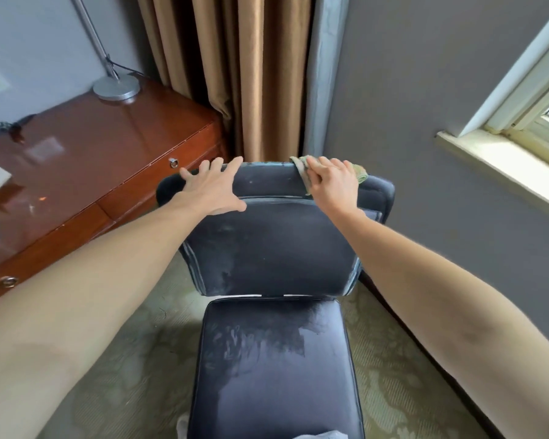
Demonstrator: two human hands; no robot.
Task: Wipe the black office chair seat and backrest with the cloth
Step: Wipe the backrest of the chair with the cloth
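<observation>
The black office chair stands in front of me, its seat (273,369) near and its backrest (273,245) beyond, both streaked with grey wipe marks. My left hand (213,186) lies flat with fingers spread on the top left of the backrest. My right hand (332,180) presses a greenish cloth (360,174) onto the top right edge of the backrest; most of the cloth is hidden under the hand.
A glossy wooden desk (86,172) with drawers stands to the left, carrying a lamp base (116,87). Brown curtains (235,74) hang behind the chair. A grey wall and a window sill (501,160) are to the right. Patterned carpet (403,375) surrounds the chair.
</observation>
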